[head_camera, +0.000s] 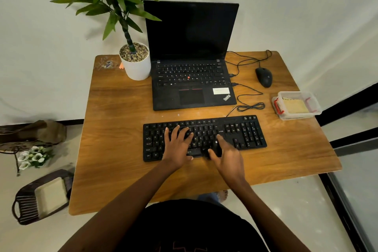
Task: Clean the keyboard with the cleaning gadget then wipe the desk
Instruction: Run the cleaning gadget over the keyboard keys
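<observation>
On the wooden desk (114, 129), the left hand (178, 145) lies flat, fingers spread, on the black keyboard (241, 135). The right hand (229, 157) pinches a small dark cleaning gadget (215, 148) against the keys. Farther right, a clear latched box (296, 117) holds a yellowish cloth (295, 106). Beyond, a white pot (137, 69) holds pebbles and a plant.

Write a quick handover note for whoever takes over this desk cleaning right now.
Left hand: flat on the keyboard, fingers spread.
Right hand: pinches a small black cleaning gadget against the lower middle keys.
Yellow cloth lies in the clear box at the desk's right edge.
Done: keyboard cleaning under way; how far, cannot tell.
Left: finish the keys, then wipe the desk.
</observation>
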